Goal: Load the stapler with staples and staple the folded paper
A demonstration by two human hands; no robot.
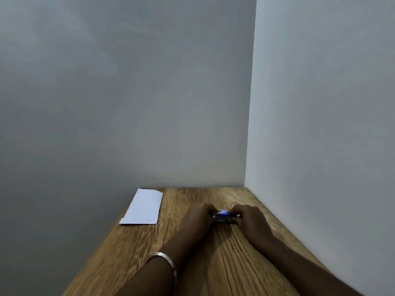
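Observation:
A folded white paper (142,207) lies flat at the far left of the wooden table (192,263), against the wall. My left hand (197,218) and my right hand (250,220) meet near the middle of the table around a small dark blue object (223,216), which looks like the stapler or a staple box; I cannot tell which. Both hands have their fingers closed on its ends. Most of the object is hidden by my fingers. A metal bangle (168,263) sits on my left wrist.
Grey walls close in the table at the back and on the right, forming a corner (245,186). The table's left edge runs diagonally toward the near left. Bare wood lies between the paper and my hands.

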